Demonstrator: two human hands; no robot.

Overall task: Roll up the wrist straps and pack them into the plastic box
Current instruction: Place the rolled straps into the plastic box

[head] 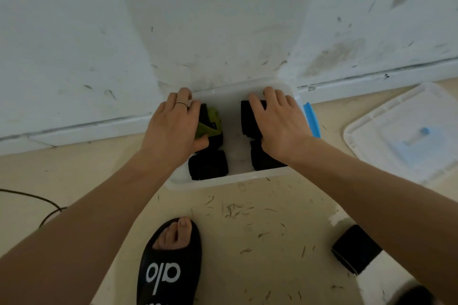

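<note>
Both hands reach into plastic box on littered beige floor against scuffed white wall.

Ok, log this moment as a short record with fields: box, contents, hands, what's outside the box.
box: clear plastic box on the floor against the wall, open
contents: four rolled straps in view; near left black roll, far left black and green roll, far right black roll, near right black roll
left hand: on the black and green roll, thumb against it
right hand: fingers lie over the far right black roll
lid: on the floor right of the box
outside: one black strap roll on the floor, near right
</note>
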